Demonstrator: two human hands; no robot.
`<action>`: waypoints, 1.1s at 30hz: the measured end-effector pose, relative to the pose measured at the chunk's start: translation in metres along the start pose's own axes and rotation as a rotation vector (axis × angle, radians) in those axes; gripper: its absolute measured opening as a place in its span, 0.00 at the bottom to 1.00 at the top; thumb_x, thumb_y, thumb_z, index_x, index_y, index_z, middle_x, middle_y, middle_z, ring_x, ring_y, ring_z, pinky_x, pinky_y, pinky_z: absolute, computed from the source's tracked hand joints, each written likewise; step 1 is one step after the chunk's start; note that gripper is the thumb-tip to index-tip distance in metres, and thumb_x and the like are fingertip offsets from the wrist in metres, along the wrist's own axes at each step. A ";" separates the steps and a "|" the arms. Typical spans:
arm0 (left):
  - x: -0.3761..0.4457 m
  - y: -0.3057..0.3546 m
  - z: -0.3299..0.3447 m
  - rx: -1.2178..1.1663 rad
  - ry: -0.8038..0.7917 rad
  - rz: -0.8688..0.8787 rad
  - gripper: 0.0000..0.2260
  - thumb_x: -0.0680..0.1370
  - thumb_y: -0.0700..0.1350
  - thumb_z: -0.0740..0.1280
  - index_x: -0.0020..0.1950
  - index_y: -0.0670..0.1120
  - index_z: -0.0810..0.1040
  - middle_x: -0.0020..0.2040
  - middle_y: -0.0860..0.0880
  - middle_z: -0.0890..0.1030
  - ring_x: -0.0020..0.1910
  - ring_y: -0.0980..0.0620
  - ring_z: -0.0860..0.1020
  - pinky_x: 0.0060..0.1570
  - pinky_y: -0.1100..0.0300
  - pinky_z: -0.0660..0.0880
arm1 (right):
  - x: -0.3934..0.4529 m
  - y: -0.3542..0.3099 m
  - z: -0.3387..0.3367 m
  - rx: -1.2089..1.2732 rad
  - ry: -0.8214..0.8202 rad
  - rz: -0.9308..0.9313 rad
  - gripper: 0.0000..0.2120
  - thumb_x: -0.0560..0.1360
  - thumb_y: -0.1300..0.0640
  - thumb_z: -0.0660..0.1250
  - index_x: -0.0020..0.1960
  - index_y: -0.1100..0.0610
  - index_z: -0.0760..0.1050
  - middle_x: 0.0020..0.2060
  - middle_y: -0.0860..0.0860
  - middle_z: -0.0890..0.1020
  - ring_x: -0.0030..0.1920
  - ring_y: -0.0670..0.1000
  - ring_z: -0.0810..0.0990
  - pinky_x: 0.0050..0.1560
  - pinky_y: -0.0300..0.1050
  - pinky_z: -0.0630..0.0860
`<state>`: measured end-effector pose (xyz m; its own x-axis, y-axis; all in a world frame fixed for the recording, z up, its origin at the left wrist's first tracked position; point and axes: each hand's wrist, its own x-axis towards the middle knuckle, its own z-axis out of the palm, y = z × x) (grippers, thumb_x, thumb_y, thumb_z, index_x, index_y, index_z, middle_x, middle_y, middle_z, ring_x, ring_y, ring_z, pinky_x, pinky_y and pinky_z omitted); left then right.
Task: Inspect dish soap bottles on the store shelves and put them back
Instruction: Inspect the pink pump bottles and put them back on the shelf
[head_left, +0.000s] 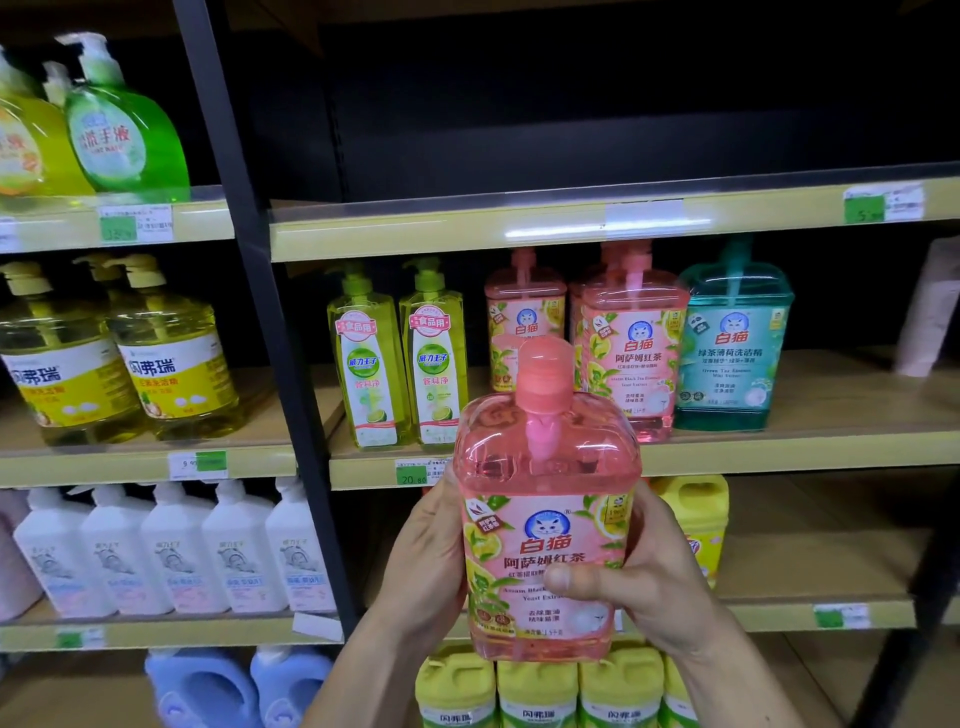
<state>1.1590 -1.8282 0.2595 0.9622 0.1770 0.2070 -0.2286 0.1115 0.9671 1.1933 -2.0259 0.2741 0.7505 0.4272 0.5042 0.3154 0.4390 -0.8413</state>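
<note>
Here, low in the centre of the frame, a person held a pink dish soap bottle (545, 525) upright in front of store shelving, label facing the camera. The left hand (426, 566) was wrapped around the bottle's left side, fingers curled behind it. The right hand (649, 577) clasped the right side, its thumb lying across the front label. Both hands were closed firmly on the bottle, which was off the shelf and in the air.

This looked like the inspection step: the label was being read. The next move would likely call for lifting the bottle up and back to the middle shelf (779, 452), where a gap showed in front of the matching pink bottles (631, 343) at centre right, and setting it down upright.

The held bottle's label showed a cartoon cat face, the brand 白猫 in red, then 阿萨姆红茶, with "Assam Black" and "Yeast Extract" partly covered by the thumb. Beside the pink bottles stood a teal bottle (735, 338) of the same brand, reading 绿茶薄荷洗洁精. To their left, two slim green bottles (397, 358) read 食品用 and 威力王子. At centre left, yellow bottles (171, 353) read 闪弗瑞. At upper left, a green pump bottle (122, 124) read 洗手液. A price tag (415, 474) near the left hand read 20.80.
</note>
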 end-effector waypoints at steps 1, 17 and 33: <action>0.000 0.000 0.001 0.048 0.029 0.021 0.19 0.90 0.58 0.56 0.66 0.55 0.86 0.62 0.47 0.88 0.64 0.45 0.86 0.61 0.47 0.84 | 0.000 -0.001 0.000 -0.015 0.014 -0.006 0.37 0.62 0.56 0.89 0.68 0.49 0.80 0.59 0.59 0.87 0.59 0.62 0.88 0.55 0.53 0.85; 0.023 0.016 0.027 -0.286 0.106 -0.009 0.36 0.65 0.75 0.66 0.54 0.49 0.91 0.56 0.44 0.90 0.52 0.48 0.90 0.41 0.60 0.85 | -0.006 -0.024 0.075 -0.971 0.342 0.012 0.53 0.66 0.38 0.80 0.82 0.37 0.53 0.63 0.38 0.79 0.64 0.48 0.76 0.58 0.49 0.81; 0.015 0.037 0.026 -0.125 0.108 0.338 0.35 0.74 0.74 0.72 0.69 0.48 0.82 0.65 0.37 0.84 0.67 0.32 0.82 0.69 0.24 0.73 | -0.015 -0.005 0.017 -0.467 0.193 0.049 0.52 0.58 0.26 0.83 0.77 0.31 0.65 0.71 0.39 0.79 0.71 0.43 0.79 0.69 0.51 0.79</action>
<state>1.1691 -1.8465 0.3022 0.8094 0.3259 0.4886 -0.5537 0.1462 0.8198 1.1708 -2.0210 0.2738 0.8509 0.2650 0.4536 0.4697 0.0030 -0.8828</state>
